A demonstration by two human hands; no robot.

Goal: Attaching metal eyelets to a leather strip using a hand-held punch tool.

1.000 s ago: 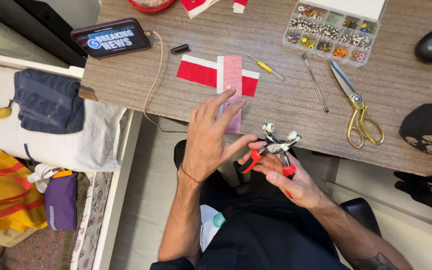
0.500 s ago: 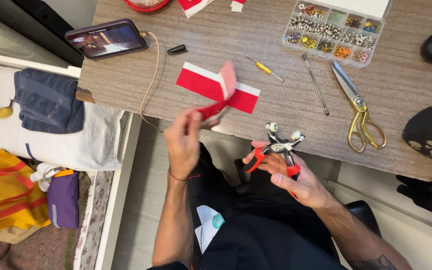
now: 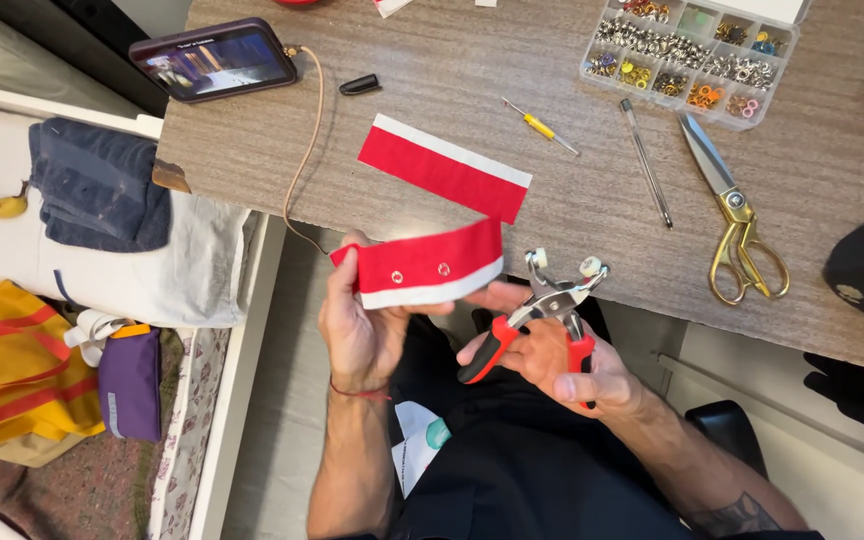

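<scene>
While the left hand (image 3: 357, 330) pinches a red fabric strip (image 3: 422, 265) with two snaps, the right hand (image 3: 562, 365) grasps red-handled snap pliers (image 3: 542, 310) just below the bench (image 3: 572, 210) edge.

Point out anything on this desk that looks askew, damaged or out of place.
The desk's near-left corner looks chipped, its edge broken and darker. The phone juts past the desk's left edge. Otherwise nothing stands out: the left hand holds a red-and-white fabric strip, the right hand red-handled pliers.

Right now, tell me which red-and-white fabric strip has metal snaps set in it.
The red-and-white fabric strip held in the left hand; the one on the table shows none.
</scene>
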